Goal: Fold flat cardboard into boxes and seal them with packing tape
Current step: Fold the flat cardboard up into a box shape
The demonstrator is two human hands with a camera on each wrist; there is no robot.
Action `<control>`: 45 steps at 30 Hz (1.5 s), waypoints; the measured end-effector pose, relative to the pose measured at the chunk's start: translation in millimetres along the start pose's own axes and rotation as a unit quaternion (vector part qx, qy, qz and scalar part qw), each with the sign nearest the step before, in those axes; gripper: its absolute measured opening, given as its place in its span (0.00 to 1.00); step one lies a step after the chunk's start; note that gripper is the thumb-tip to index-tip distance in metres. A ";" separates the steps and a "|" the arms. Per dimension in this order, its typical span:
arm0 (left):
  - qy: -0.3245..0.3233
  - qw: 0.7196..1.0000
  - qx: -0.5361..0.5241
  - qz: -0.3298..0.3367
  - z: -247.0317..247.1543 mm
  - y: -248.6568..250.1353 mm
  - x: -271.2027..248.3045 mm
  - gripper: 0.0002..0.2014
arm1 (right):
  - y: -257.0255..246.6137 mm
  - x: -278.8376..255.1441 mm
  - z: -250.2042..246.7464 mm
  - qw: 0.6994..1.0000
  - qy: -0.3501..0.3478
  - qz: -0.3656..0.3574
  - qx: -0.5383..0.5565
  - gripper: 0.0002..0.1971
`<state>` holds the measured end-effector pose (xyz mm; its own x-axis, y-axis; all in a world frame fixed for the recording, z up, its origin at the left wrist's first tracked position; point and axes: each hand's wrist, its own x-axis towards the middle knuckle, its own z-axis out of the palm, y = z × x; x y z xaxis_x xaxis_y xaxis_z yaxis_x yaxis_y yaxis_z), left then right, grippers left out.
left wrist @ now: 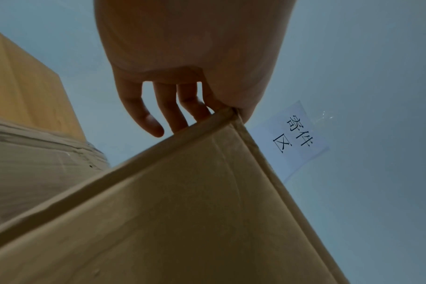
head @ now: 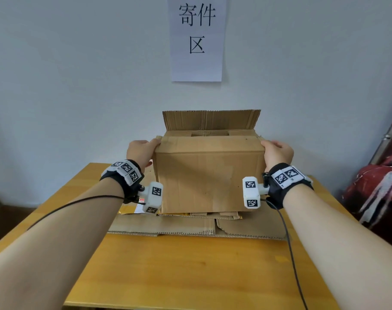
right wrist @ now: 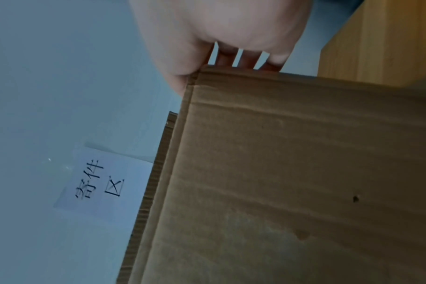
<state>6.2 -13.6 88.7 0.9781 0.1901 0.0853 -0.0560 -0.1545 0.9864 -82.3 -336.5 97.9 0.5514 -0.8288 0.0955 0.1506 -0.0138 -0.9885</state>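
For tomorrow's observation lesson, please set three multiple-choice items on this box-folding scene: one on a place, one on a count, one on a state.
1. Where does the cardboard box stand?
A. On flat cardboard sheets on the wooden table
B. On the floor
C. On a chair

2. How many characters are printed on the paper sign on the wall?
A. One
B. Three
C. Five

3. How is the far top flap of the box?
A. Folded down and taped
C. Torn off
B. Standing up, not closed

Answers:
1 A, since sheet edges show under the box on the table.
2 B, two characters above and one below.
3 B, the flap rises behind the opening, while the left hand and right hand hold the near top corners.
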 end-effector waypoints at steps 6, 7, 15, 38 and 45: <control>-0.026 0.997 0.067 -0.025 1.1 1.8 0.3 0.22 | 14.0 -1.0 -10.5 0.994 -0.041 -0.002 -0.100 0.12; -0.026 0.996 0.084 -0.020 2.2 5.3 0.7 0.24 | 16.1 -0.5 -12.4 0.993 -0.043 -0.003 -0.107 0.11; -0.020 0.931 0.288 0.224 38.8 53.7 -5.5 0.33 | 25.0 10.1 -23.7 0.989 -0.034 -0.033 -0.142 0.05; -0.235 0.766 0.536 0.266 116.5 30.3 -71.0 0.31 | 31.7 9.8 -33.8 0.995 -0.048 -0.007 -0.088 0.04; -0.127 0.778 0.562 0.248 140.9 37.9 -82.2 0.26 | 40.2 22.2 -59.4 0.979 -0.071 0.013 -0.190 0.14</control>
<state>-48.0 -171.7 99.2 0.9081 -0.3393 0.2455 -0.3681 -0.9262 0.0814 -112.8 -388.7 53.3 0.6639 -0.7455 0.0589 -0.1655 -0.2232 -0.9606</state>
